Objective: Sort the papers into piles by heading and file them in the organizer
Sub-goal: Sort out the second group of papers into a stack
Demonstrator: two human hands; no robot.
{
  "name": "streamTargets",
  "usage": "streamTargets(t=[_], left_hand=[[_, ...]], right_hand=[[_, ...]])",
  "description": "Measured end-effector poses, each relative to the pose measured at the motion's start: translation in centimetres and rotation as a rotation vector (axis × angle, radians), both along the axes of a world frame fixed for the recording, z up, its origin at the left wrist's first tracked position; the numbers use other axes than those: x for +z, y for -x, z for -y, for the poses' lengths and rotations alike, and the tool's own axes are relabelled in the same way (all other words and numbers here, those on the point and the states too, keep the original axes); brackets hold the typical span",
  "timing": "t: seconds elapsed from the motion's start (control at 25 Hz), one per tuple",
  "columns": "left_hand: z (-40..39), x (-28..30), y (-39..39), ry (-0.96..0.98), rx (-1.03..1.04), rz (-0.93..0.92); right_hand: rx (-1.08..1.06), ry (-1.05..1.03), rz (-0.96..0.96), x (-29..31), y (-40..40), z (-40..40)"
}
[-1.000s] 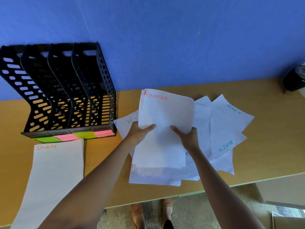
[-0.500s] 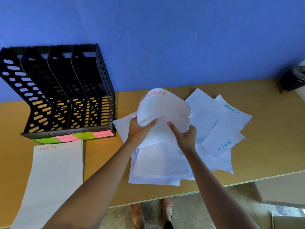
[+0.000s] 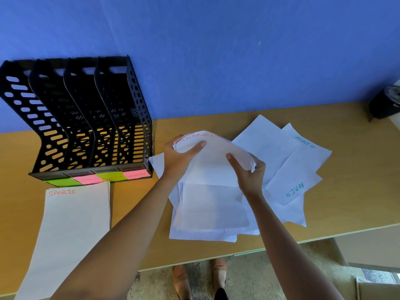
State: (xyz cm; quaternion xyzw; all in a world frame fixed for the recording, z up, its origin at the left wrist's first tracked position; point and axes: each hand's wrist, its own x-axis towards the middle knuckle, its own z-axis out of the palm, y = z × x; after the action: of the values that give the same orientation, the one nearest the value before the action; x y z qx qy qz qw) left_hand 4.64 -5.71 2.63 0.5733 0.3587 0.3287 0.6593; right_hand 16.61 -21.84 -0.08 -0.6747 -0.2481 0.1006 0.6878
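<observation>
Both hands meet at the centre of the frame: the left hand (image 3: 176, 158) grips the upper left corner of the FINANCE sheets (image 3: 213, 161), thumb laid across the front, and the right hand (image 3: 249, 173) pinches their right edge, so the paper bows upward between them. I judge this hold is meant to gather the sheets with the same heading into one bundle and lift it off the loose papers (image 3: 207, 230) under it, which still lie spread at the lower centre. To the right of the hands, two ADMIN sheets (image 3: 296, 187) rest fanned and turned different ways, not yet squared into a pile. At the lower left, a SPORTS pile (image 3: 71, 224) lies flat and tidy, just in front of the organizer (image 3: 86, 118), probably put there to wait for filing. This black organizer stands at the upper left against the blue wall (image 3: 238, 50); its four slots look to hold no paper, and coloured labels (image 3: 101, 177) are stuck along its front edge, their writing too small to read. Everything sits on the wooden desk (image 3: 346, 213).
</observation>
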Motion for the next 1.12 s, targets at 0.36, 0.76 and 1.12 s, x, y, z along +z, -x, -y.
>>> streamTargets(t=[0.36, 0.76, 1.12], left_hand=[[0.9, -0.5, -1.3, -0.053, -0.016, -0.109], [2.5, -1.6, -0.9, -0.002, 0.061, -0.133], [2.9, -1.6, -0.6, 0.087, 0.086, -0.052]], right_hand=[[-0.039, 0.108, -0.107, -0.6, 0.4, -1.5], [-0.031, 0.117, -0.022, -1.1, 1.9, -1.1], [-0.017, 0.100, -0.147, -2.1, 0.4, 0.5]])
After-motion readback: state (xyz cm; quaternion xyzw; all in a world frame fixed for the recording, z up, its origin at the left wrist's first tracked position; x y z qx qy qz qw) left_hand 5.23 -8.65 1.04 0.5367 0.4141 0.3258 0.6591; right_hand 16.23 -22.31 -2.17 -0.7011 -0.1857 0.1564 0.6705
